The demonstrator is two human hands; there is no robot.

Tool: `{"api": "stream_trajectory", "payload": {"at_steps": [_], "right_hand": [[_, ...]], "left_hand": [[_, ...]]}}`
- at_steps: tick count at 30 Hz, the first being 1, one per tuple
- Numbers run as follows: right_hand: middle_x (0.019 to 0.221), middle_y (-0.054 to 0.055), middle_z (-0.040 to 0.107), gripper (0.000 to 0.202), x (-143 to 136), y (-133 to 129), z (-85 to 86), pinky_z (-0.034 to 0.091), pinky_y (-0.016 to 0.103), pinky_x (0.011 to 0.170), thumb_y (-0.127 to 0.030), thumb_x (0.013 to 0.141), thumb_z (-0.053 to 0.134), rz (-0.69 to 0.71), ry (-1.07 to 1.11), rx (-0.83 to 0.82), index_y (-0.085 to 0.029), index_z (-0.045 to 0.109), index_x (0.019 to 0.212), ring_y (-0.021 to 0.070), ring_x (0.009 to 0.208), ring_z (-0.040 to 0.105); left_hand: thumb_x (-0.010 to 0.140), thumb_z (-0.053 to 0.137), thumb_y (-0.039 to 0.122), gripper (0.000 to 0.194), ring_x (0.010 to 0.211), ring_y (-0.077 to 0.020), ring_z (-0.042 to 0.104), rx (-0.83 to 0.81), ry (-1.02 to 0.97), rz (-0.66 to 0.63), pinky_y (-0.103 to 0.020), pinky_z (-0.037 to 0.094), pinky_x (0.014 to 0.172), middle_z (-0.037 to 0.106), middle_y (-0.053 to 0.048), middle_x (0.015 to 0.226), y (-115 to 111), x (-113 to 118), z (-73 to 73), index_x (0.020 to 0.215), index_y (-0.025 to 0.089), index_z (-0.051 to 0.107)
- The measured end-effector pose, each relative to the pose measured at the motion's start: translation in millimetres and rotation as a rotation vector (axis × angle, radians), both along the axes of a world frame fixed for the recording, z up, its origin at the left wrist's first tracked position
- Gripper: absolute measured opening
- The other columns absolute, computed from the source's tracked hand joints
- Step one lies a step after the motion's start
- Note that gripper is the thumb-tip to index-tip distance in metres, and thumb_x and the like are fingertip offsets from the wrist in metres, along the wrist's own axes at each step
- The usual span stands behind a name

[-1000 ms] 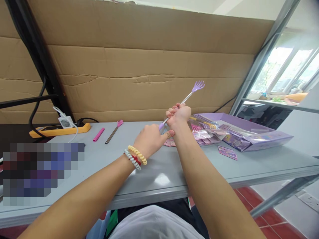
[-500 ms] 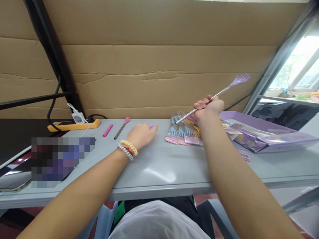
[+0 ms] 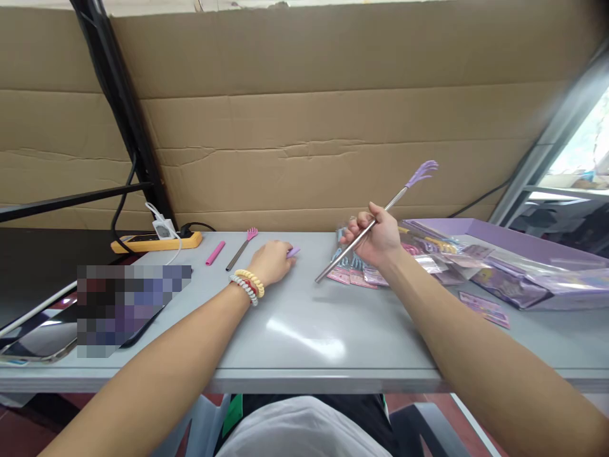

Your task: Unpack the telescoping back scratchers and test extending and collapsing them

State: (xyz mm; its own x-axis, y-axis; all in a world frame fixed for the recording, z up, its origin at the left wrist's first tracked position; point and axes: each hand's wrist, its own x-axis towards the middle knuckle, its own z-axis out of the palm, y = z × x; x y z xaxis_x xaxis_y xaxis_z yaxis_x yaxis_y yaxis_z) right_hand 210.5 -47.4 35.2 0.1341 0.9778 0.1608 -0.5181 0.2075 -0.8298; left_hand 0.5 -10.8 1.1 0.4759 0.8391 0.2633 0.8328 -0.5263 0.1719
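A back scratcher (image 3: 399, 195) with a purple claw head and a long metal rod lies aslant in my right hand (image 3: 378, 238), raised above the table. Its claw points up and right; the bare rod end points down and left. My left hand (image 3: 271, 262) rests on the tabletop, fingers closed round a short purple handle sleeve (image 3: 294, 252) whose end sticks out on the right. Left of that hand lie a pink-headed back scratcher (image 3: 242, 249) and a loose pink handle sleeve (image 3: 216, 253). Behind my right hand are bagged blue back scratchers (image 3: 354, 261), partly covered.
At the right stands an open purple box (image 3: 457, 227), with clear packets and a pink card (image 3: 484, 309) beside it. A yellow power strip (image 3: 190, 240) with a white charger (image 3: 164, 227) and a phone (image 3: 42, 343) are at the left. Cardboard (image 3: 304, 114) walls the back.
My right hand has shifted left with the back scratcher, its rod tip lower and nearer my left hand. More of the purple sleeve shows at my left hand. The view has turned slightly.
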Motion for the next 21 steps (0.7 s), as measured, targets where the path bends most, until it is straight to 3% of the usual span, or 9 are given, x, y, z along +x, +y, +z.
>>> {"api": "stream_trajectory", "payload": {"at_steps": [2, 4, 9, 21], "right_hand": [[0.05, 0.003, 0.052, 0.045, -1, -1, -2.6, 0.043, 0.029, 0.048, -0.048, 0.085, 0.038, 0.048, -0.041, 0.041, -0.019, 0.034, 0.05, 0.0146, 0.048, 0.051], [0.053, 0.004, 0.055, 0.045, -3, -1, -3.4, 0.044, 0.03, 0.048, -0.049, 0.084, 0.036, 0.086, -0.073, 0.049, -0.019, 0.041, 0.051, 0.0154, 0.048, 0.052], [0.036, -0.005, 0.035, 0.047, 0, 1, -5.3, 0.034, 0.025, 0.038, -0.06, 0.081, 0.042, 0.107, -0.178, 0.026, -0.02, 0.051, 0.058, 0.0094, 0.031, 0.029], [0.04, -0.006, 0.044, 0.036, -4, 6, -15.2, 0.036, 0.023, 0.038, -0.051, 0.072, 0.065, 0.038, -0.261, -0.002, -0.019, 0.051, 0.064, 0.0081, 0.034, 0.036]], "left_hand": [[0.08, 0.053, 0.036, 0.026, 0.086, -0.0224, 0.061, -0.001, -0.044, 0.011, -0.029, 0.042, 0.07, 0.068, -0.009, 0.093, 5, -3, 0.2, 0.095, 0.019, 0.066], [0.08, 0.053, 0.042, 0.031, 0.084, -0.0217, 0.061, -0.011, -0.061, 0.052, -0.028, 0.042, 0.069, 0.069, -0.009, 0.091, 8, -5, 1.1, 0.096, 0.019, 0.067], [0.081, 0.047, 0.051, 0.042, 0.082, -0.0222, 0.062, -0.069, -0.008, 0.139, -0.028, 0.043, 0.067, 0.07, -0.009, 0.091, 9, -8, 3.9, 0.096, 0.021, 0.07], [0.069, 0.057, 0.04, 0.038, 0.088, -0.0268, 0.063, -0.136, 0.085, 0.166, -0.032, 0.044, 0.067, 0.069, -0.011, 0.096, 18, -11, 0.7, 0.1, 0.021, 0.066]]}}
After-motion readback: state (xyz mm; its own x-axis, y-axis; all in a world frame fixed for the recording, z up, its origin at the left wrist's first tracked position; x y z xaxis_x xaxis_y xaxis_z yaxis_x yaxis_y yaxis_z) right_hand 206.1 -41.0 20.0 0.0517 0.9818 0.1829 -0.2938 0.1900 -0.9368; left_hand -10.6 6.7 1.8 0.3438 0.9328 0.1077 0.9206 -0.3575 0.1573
